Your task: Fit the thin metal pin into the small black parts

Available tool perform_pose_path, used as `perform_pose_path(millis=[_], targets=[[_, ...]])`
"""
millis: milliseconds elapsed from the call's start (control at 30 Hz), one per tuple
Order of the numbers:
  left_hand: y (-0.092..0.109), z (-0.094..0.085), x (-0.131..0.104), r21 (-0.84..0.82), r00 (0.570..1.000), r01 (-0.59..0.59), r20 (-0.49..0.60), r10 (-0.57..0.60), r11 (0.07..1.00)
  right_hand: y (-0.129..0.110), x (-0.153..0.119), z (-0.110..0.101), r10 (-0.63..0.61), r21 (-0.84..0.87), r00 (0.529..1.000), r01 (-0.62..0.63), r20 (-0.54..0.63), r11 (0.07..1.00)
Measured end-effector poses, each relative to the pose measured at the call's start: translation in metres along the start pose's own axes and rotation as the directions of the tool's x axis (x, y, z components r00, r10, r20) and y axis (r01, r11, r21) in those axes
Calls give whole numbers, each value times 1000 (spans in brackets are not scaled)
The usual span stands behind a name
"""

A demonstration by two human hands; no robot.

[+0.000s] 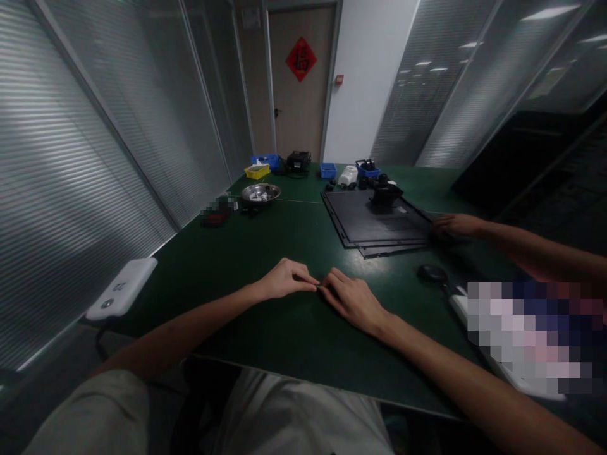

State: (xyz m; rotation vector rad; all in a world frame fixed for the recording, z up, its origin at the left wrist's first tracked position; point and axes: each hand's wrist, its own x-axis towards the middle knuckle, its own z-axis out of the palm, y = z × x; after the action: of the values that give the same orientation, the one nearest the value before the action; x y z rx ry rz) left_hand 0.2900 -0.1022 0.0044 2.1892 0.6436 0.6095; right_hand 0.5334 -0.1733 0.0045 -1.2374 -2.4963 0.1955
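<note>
My left hand [287, 278] is over the green tabletop [265, 335], thumb and forefinger pinched together. My right hand [351, 298] meets it from the right, its fingers curled in and closed, the fingertips almost touching those of the left. A tiny dark piece [318, 286] shows between the two sets of fingertips, too small to name. Beyond my hands lie flat black panels [379, 218], stacked, with a black part standing on top.
Another person's hand [458, 225] rests at the panels' right edge. A metal bowl [260, 193] of small pieces stands at back left. Blue bins [327, 170] and a yellow bin [257, 170] line the far side. A white device [122, 289] sits at the left edge.
</note>
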Motion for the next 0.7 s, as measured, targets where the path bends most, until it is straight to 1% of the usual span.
perform_pose_path(millis=[100,200,267,333,433,500,567,700], targets=[[0,2,0,-28,1000,22,-10,-23,999,0,0,0,10,10,1000,-10,-7,1000],[0,2,1,-106,999,42,-15,-44,993,0,1,-1,26,7,1000,-26,-10,1000],[0,1,2,-156,999,35,-17,-38,987,0,1,-3,28,1,1000,-28,-7,1000],[-1,-2,2,-166,998,48,-32,-54,985,0,1,-4,26,-5,1000,-26,-6,1000],[-6,-4,3,-90,989,110,-85,-118,990,-1,1,-4,29,-6,999,-30,-13,1000],[-9,-3,5,-21,984,131,-116,-132,991,-1,1,-4,35,-3,999,-35,-23,999],[-11,-1,7,35,988,108,-111,-104,993,-1,1,-3,37,0,999,-37,-32,999],[-7,1,11,146,999,0,-35,5,989,-1,1,-4,43,23,998,-42,-45,999]])
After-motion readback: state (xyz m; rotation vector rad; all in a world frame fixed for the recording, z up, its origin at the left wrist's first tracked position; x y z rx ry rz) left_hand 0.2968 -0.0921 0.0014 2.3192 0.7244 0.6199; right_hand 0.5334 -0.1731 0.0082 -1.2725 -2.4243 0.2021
